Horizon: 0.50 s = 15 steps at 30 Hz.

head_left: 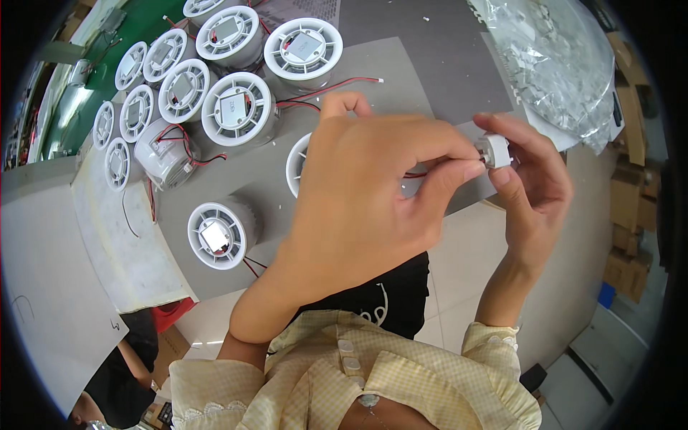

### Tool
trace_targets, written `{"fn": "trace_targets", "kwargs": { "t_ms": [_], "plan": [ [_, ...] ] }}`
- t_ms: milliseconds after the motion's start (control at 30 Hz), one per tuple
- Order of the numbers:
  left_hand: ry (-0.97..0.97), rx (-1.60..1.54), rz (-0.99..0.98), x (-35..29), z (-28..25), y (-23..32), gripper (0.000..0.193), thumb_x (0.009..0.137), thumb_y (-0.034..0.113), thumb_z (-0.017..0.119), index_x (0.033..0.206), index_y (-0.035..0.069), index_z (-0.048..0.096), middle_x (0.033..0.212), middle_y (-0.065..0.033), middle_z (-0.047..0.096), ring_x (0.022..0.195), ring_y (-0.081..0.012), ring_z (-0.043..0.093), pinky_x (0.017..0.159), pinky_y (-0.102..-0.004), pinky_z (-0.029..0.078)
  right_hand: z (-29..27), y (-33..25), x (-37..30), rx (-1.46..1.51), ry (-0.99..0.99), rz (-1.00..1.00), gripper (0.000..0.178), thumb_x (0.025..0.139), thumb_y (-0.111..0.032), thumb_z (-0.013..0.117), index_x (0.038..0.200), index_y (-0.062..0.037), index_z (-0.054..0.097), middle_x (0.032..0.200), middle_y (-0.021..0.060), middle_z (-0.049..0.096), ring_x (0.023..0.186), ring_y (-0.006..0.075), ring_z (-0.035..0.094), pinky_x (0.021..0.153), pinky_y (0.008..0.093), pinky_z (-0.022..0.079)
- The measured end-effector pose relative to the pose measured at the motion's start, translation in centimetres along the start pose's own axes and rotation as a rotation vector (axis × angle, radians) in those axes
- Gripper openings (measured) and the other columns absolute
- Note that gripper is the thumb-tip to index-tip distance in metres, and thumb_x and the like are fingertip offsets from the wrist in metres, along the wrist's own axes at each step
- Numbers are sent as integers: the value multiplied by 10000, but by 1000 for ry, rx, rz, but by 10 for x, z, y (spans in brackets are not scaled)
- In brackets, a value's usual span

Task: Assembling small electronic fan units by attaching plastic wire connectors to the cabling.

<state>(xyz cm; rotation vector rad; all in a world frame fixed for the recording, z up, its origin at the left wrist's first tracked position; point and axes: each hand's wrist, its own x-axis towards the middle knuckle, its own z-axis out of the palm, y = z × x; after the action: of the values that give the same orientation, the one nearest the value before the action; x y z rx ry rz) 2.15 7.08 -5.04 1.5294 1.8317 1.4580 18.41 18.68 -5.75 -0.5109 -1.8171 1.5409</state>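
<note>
The left hand [365,186] is pinching narrowly at one end of a small white piece [497,152], which the right hand [537,188] is holding near the bench [398,68] edge; leftward, round white units [233,111] are crowding together.

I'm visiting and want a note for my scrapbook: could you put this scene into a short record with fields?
Left hand: thumb and finger pinched together at the block's left side; exactly what they grip is too small to tell
Right hand: holds a small white block between thumb and fingers
Round white units: clustered at upper left, mostly ribbed face up; one lies on its side
Wires: red and black, trailing from several units
Surface: grey tabletop
Upper right: clear plastic bag
</note>
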Motion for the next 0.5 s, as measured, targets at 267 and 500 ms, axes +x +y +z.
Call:
{"fn": "trace_targets", "kwargs": {
  "t_ms": [267,500],
  "plan": [
    [-2,-64,-87,-2,3,-2,99,792,173,798,778,98,736,748,27,731,594,-88,640,816,-287,316,2,-11,2,-386,-106,-130,330,753,67,750,1079,57,700,1077,161,662,899,182,627,808,281,520],
    [-82,402,20,-14,2,-2,142,775,215,789,849,125,709,779,64,706,682,-135,629,957,-402,261,-4,-18,0,-597,-199,-197,354,715,48,759,1062,36,692,1069,156,663,1043,268,600,808,349,495]
  ]
}}
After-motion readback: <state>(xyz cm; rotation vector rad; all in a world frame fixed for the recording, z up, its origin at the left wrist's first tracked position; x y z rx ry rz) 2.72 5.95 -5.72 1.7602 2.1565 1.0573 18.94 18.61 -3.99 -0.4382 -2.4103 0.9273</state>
